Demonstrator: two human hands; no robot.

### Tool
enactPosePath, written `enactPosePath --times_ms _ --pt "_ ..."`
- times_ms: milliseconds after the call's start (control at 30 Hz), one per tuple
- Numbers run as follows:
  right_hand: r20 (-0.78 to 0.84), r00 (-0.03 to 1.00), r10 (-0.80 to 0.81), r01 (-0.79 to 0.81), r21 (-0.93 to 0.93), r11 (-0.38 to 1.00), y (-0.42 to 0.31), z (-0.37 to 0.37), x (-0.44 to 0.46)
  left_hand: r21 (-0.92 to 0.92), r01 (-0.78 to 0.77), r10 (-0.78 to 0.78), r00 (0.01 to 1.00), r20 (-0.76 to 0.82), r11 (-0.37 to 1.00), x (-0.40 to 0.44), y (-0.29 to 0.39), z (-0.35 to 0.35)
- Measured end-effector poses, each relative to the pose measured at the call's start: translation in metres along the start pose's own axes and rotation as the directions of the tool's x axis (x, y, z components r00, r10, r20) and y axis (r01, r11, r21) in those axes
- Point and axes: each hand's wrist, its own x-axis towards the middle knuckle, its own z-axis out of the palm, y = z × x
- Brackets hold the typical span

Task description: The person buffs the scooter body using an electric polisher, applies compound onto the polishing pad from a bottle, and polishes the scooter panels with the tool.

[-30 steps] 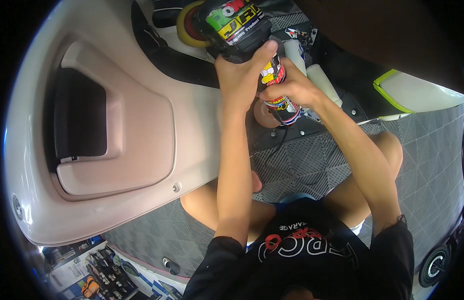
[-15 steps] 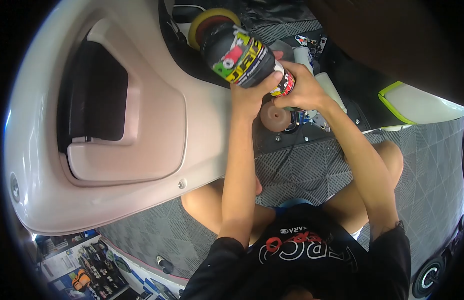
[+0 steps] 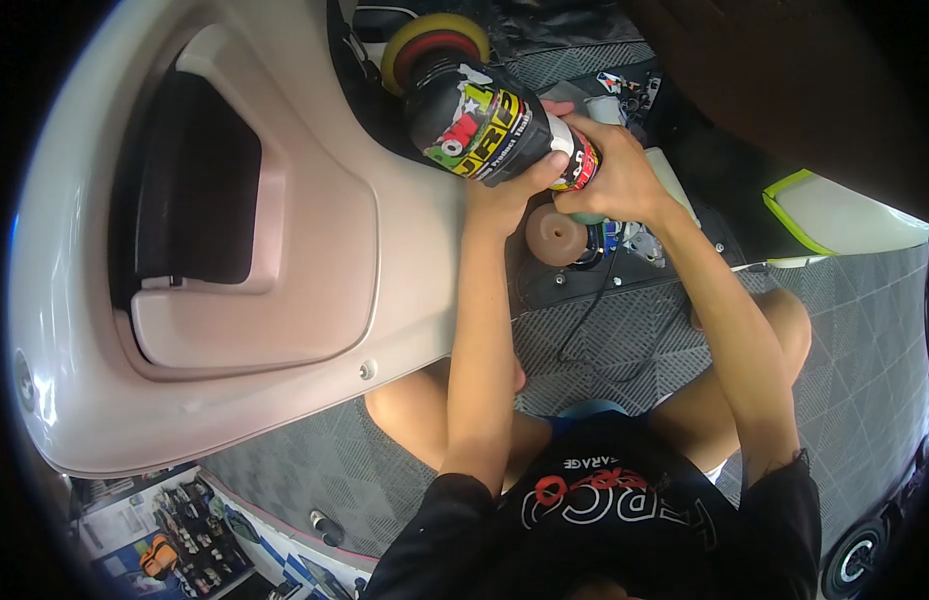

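Observation:
A polishing machine (image 3: pixel 490 130) with a black, sticker-covered head and a yellow-rimmed round pad (image 3: pixel 405 60) is held up at the top centre. My left hand (image 3: pixel 510 200) is closed round its neck, thumb on top. My right hand (image 3: pixel 620 175) wraps the stickered handle beside it. The pad faces away toward the upper left, near a glossy pale panel (image 3: pixel 415 260). Just below the hands stands a brownish bottle with a round top (image 3: pixel 557 235).
A dark cable (image 3: pixel 570 340) hangs onto the grey patterned floor mat (image 3: pixel 625 325). Pale cylinders (image 3: pixel 670 180) and small parts lie behind my right hand. A white piece with a yellow-green edge (image 3: pixel 845 210) is at the right; a wheel (image 3: pixel 860 560) sits lower right.
Both hands have tilted the polishing machine and shifted it slightly down and right. The brownish bottle top has come into fuller view. The camera view has shifted a little.

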Motion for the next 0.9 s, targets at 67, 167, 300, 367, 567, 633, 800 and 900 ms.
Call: enactPosePath --times_ms 67,167,300,367,567,633,800,900 --pt "-0.011 1.000 -0.022 0.022 -0.013 1.000 0.007 0.003 -0.001 -0.015 -0.006 0.006 1.000 -0.005 1.000 -0.002 -0.005 -0.001" --pt "-0.032 0.999 -0.027 0.026 -0.026 0.999 0.016 0.005 -0.003 -0.038 0.006 -0.006 1.000 -0.010 0.999 -0.005 -0.014 0.002" --pt "-0.039 0.999 -0.009 0.009 0.020 1.000 0.006 0.003 -0.002 0.009 -0.013 0.013 1.000 0.001 1.000 0.000 -0.004 0.000" --pt "-0.038 0.999 -0.015 0.016 0.020 1.000 0.002 0.005 0.000 -0.015 -0.024 0.024 1.000 -0.002 1.000 0.003 0.000 0.000" --pt "-0.008 0.998 0.059 -0.059 -0.087 0.994 0.006 -0.004 -0.011 -0.112 0.082 -0.085 0.996 -0.027 0.990 -0.010 -0.026 0.005" --pt "0.008 0.995 0.103 -0.102 -0.077 0.992 0.012 -0.004 -0.017 -0.151 0.143 -0.152 0.987 -0.049 0.978 -0.014 -0.032 0.009" --pt "0.032 0.987 0.160 -0.158 -0.063 0.985 0.013 -0.011 -0.027 -0.156 0.154 -0.156 0.988 -0.002 0.976 -0.015 -0.039 0.017" --pt "0.015 0.993 0.120 -0.119 -0.052 0.991 0.018 -0.006 -0.026 -0.150 0.135 -0.133 0.991 0.024 0.979 -0.014 -0.041 0.012"
